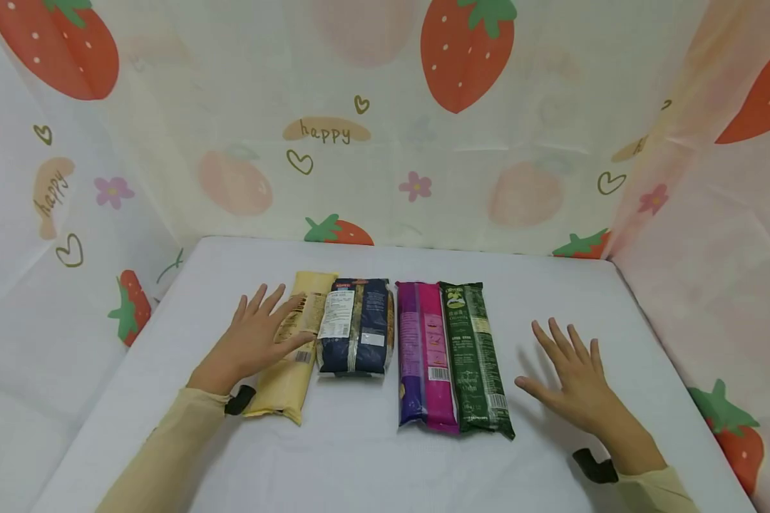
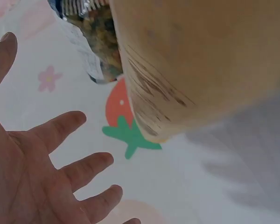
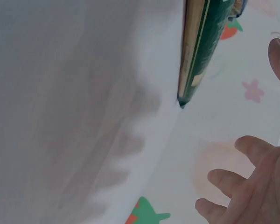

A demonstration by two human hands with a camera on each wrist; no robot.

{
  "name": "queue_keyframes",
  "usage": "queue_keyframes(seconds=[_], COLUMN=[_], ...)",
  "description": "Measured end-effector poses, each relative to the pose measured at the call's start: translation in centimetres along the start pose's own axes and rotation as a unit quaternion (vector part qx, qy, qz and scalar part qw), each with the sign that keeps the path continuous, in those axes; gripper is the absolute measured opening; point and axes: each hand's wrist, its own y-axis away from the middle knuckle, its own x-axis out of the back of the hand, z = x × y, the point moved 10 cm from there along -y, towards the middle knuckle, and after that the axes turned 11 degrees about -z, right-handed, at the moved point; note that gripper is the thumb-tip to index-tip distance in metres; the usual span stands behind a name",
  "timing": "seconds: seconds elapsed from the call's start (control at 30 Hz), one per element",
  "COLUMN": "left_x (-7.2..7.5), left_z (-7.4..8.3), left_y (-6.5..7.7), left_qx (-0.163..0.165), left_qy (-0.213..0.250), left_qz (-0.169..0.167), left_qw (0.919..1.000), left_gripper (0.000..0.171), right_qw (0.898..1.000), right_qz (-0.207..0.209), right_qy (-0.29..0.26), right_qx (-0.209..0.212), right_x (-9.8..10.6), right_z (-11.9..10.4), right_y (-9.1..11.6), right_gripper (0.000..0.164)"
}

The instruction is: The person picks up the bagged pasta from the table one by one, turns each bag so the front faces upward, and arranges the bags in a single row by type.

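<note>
Side by side on the white table lie a yellow packet (image 1: 276, 388), a shorter navy bag (image 1: 366, 328) with a white label, a pink and purple packet (image 1: 426, 356) and a dark green packet (image 1: 478, 356). Fingers spread, my left hand (image 1: 253, 342) is over the left part of the yellow packet, hiding some of it. The left wrist view shows that packet large, with the navy bag's clear side and its mottled contents behind. My right hand (image 1: 577, 392), also spread and holding nothing, hovers to the right of the green packet, apart from it.
A white cloth covers the table (image 1: 372, 470). Behind it and on both sides hang pale curtains (image 1: 353, 185) printed with strawberries, hearts and flowers. Black bands (image 1: 594, 467) sit at the wrists, below beige sleeves.
</note>
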Motion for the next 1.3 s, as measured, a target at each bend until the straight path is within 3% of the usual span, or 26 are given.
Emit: queue_keyframes(seconds=[0.8, 1.3], left_x=[0.5, 0.0], left_z=[8.8, 13.3], left_y=[-4.5, -8.2], left_qx=[-0.083, -0.113], left_qy=[-0.031, -0.020], left_qz=[-0.007, -0.048], left_qw=[0.9961, 0.9923], left_gripper=[0.088, 0.088], right_qw=[0.999, 0.998], right_qz=[-0.020, -0.034], right_qy=[-0.006, -0.015], right_qx=[0.037, 0.058], right_x=[-1.6, -2.7], right_z=[-3.5, -5.0], right_y=[-0.2, -0.6], right_gripper=[0.100, 0.099])
